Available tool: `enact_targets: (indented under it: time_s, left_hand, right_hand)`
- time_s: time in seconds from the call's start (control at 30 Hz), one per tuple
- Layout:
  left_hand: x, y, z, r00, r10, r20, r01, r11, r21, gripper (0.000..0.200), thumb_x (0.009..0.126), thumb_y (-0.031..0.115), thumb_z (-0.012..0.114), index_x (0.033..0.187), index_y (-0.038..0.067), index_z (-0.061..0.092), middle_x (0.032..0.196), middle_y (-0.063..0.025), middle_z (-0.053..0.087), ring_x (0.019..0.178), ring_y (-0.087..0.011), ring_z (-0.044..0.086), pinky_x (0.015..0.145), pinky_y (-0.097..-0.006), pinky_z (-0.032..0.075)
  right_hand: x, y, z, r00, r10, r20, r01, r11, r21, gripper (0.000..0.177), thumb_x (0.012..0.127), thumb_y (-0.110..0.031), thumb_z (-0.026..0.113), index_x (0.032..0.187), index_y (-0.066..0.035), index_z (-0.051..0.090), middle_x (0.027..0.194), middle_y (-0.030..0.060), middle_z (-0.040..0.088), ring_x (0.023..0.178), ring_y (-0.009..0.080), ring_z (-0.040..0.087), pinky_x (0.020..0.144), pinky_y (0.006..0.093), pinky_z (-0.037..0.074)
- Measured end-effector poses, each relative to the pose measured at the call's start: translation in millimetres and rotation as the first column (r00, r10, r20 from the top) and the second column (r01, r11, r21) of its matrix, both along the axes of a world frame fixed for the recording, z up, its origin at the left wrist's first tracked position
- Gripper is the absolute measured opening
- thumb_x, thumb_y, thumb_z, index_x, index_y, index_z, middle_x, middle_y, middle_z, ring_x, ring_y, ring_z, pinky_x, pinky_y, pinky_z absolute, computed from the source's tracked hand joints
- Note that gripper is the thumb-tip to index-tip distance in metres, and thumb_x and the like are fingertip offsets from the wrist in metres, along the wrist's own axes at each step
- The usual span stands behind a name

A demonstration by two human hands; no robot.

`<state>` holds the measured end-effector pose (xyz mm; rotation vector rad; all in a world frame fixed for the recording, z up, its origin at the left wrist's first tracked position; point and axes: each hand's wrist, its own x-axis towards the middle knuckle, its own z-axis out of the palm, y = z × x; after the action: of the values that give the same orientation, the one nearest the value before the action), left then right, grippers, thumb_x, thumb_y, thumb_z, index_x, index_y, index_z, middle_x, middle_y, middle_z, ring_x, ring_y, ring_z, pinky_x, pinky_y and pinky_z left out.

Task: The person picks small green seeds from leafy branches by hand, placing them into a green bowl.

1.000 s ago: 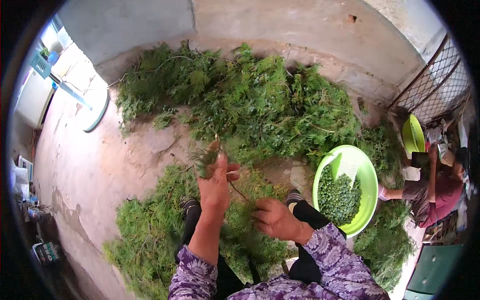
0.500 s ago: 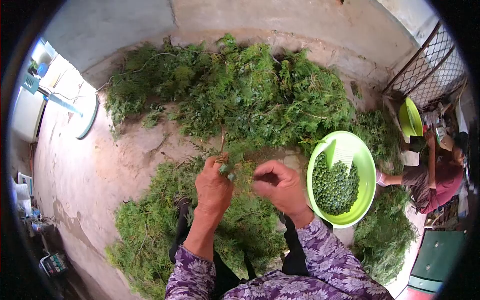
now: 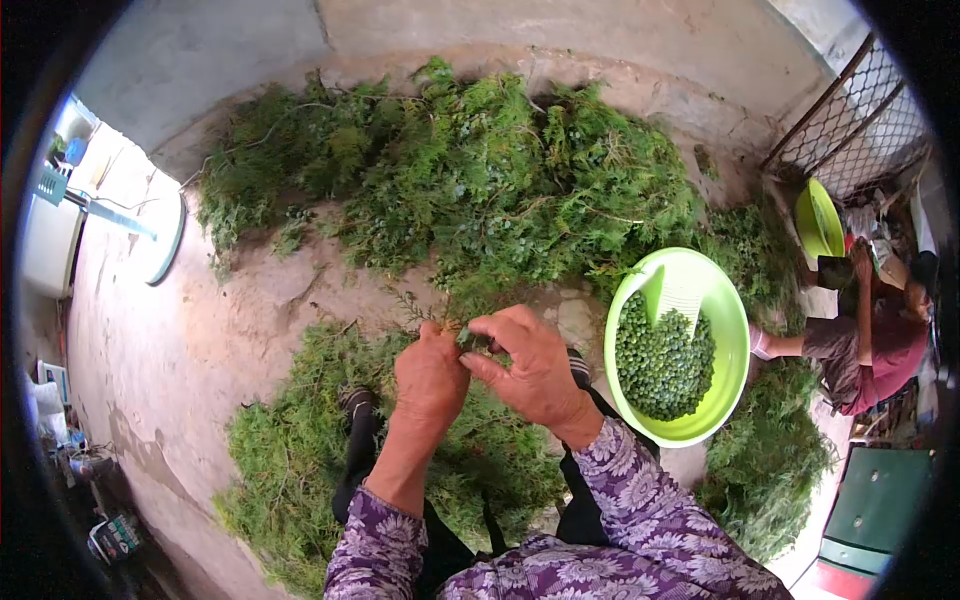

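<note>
My left hand (image 3: pixel 432 372) is closed round a small evergreen sprig (image 3: pixel 408 306), whose leafy end sticks out past the knuckles. Against it, the thumb and fingers of my right hand (image 3: pixel 535 372) pinch a bluish-green berry cluster (image 3: pixel 470 341); the fingers partly hide it. To the right of my hands stands a lime-green basin (image 3: pixel 735 405) with a ridged washboard panel (image 3: pixel 681 296) in its wall. Many round green berries (image 3: pixel 660 365) lie in it.
Cut evergreen branches (image 3: pixel 470 180) are heaped along the wall, with another heap (image 3: pixel 290 450) around my feet. At right a person (image 3: pixel 885 350) sits near a second green basin (image 3: pixel 820 222) and a mesh gate (image 3: pixel 850 130). A fan base (image 3: pixel 168 240) stands left.
My right hand has moved left to meet the left hand and now pinches the berry cluster; before, it was apart from it. The view has shifted slightly.
</note>
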<state>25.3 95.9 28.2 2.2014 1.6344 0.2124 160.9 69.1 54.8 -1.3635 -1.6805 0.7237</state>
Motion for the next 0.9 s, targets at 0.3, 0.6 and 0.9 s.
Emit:
enact_targets:
  time_s: [0.3,0.6,0.9]
  left_hand:
    - [6,-2,-2,0.997,-0.036,-0.074,0.035,0.999,-0.021,0.015,0.07,0.015,0.058,0.077,0.003,0.057,0.082,-0.0153,0.052,0.066,-0.0306,0.059,0.054,-0.039,0.048]
    - [6,-2,6,0.995,-0.069,-0.073,0.065,0.997,-0.045,0.017,0.077,0.015,0.051,0.09,0.004,0.053,0.082,-0.0153,0.053,0.065,-0.0308,0.059,0.053,-0.0389,0.048]
    - [1,-2,2,0.999,-0.038,-0.016,0.038,0.999,0.024,0.014,0.075,0.012,0.051,0.086,0.004,0.05,0.08,-0.0155,0.053,0.063,-0.0324,0.059,0.052,-0.0404,0.048]
  right_hand:
    - [3,0,0,0.976,0.027,0.218,-0.032,0.999,0.02,0.034,0.069,-0.008,0.061,0.101,-0.01,0.054,0.085,0.0083,0.05,0.072,0.026,0.055,0.059,0.0345,0.046]
    - [7,1,-9,0.976,-0.02,0.219,0.007,0.998,0.061,0.034,0.072,-0.012,0.062,0.104,-0.014,0.052,0.083,0.007,0.05,0.067,0.025,0.056,0.053,0.0346,0.046]
    - [2,2,-6,0.997,0.007,0.079,-0.009,1.0,0.027,0.026,0.075,-0.012,0.061,0.1,-0.011,0.054,0.081,0.0089,0.053,0.066,0.0233,0.056,0.056,0.0308,0.045]
